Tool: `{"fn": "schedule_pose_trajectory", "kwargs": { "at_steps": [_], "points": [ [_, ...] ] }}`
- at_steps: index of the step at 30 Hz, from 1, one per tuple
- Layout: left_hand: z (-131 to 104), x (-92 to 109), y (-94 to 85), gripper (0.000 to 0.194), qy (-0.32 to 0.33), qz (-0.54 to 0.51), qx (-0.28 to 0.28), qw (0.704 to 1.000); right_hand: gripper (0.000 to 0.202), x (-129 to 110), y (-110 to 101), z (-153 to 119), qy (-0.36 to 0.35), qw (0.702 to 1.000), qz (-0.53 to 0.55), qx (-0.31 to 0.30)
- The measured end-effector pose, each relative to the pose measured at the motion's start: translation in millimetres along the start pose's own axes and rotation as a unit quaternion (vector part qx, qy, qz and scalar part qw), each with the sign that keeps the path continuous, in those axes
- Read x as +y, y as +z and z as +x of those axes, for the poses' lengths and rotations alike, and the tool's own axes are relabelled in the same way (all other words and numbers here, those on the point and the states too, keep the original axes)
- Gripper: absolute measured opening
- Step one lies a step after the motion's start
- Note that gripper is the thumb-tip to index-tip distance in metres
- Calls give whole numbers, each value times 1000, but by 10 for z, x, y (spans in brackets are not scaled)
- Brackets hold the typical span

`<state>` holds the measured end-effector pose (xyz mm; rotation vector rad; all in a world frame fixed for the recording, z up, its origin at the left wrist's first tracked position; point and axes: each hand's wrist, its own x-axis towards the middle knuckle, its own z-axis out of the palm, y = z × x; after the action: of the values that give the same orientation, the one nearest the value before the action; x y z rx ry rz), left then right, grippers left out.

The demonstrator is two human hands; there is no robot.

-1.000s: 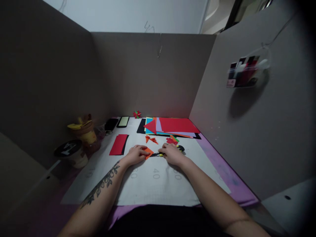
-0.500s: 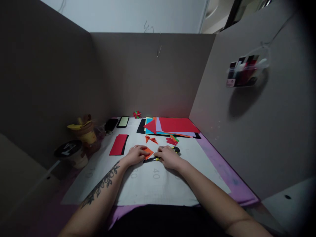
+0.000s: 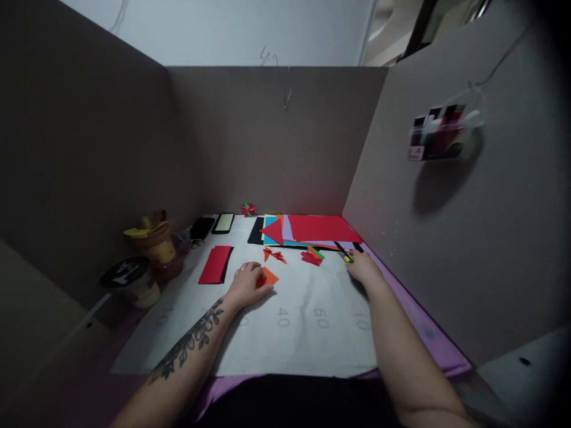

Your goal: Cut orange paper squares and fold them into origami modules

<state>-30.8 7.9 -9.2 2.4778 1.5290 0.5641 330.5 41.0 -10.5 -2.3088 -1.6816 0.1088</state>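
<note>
My left hand [image 3: 250,283] rests on an orange piece of paper [image 3: 269,277], its fingers curled over the left part and hiding it. To the right, my right hand [image 3: 364,268] is closed on scissors [image 3: 347,255] with dark blades and yellow-and-black handles. The blades point away from me, over the front edge of the stacked coloured sheets. Small folded orange pieces [image 3: 274,255] lie beyond my left hand. Between the hands, but farther back, is a little pile of red, orange and green paper strips [image 3: 312,256].
Large coloured sheets [image 3: 323,227] are stacked at the back, with a red triangle on top. Red strips [image 3: 215,265], a phone [image 3: 223,223], a paper flower [image 3: 248,209], a lidded cup [image 3: 134,285] and a yellow pot [image 3: 156,244] stand or lie leftward. Grey walls [image 3: 276,142] enclose the table.
My right hand has moved right and slightly away from me with the scissors, leaving the orange paper's side. My left hand has stayed on the paper, its fingers shifting slightly.
</note>
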Motion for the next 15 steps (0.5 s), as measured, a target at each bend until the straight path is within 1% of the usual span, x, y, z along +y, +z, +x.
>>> {"fn": "schedule_pose_trajectory", "kwargs": {
  "at_steps": [2,3,5,6,7,8,9,10,11,12,13,14,15],
  "points": [
    [-7,48,35,38,-5,6,-9,1000,39,94,23,35,27,998,-29,-40],
    [-6,68,52,36,-12,6,-15,1000,40,89,26,30,34,998,-35,-49],
    [0,99,78,27,-31,2,-27,999,45,-24,25,-22,34,998,-35,-35],
    [3,111,86,23,-36,-1,-31,999,46,-127,29,-68,23,999,-29,-7],
    [5,121,91,20,-34,-4,-32,999,44,-254,41,-129,-5,1000,-14,15],
    [5,129,93,19,-28,-7,-30,999,41,-398,63,-204,-64,997,15,28],
    [3,132,91,18,-18,-9,-26,999,36,-552,95,-291,-141,988,54,26],
    [2,131,87,18,-10,-12,-21,1000,32,-707,136,-384,-224,970,93,0],
    [0,123,81,18,-5,-15,-13,1000,28,-857,182,-480,-297,946,126,-31],
    [0,108,73,19,-7,-18,-2,1000,27,-993,229,-570,-357,920,147,-63],
    [1,86,64,21,-14,-20,14,1000,27,-1113,274,-649,-402,898,153,-92],
    [3,57,53,23,-27,-19,33,999,26,-1213,314,-711,-418,890,151,-102],
    [7,24,44,24,-44,-15,50,998,26,-1294,347,-755,-415,892,148,-100]
  ]
}}
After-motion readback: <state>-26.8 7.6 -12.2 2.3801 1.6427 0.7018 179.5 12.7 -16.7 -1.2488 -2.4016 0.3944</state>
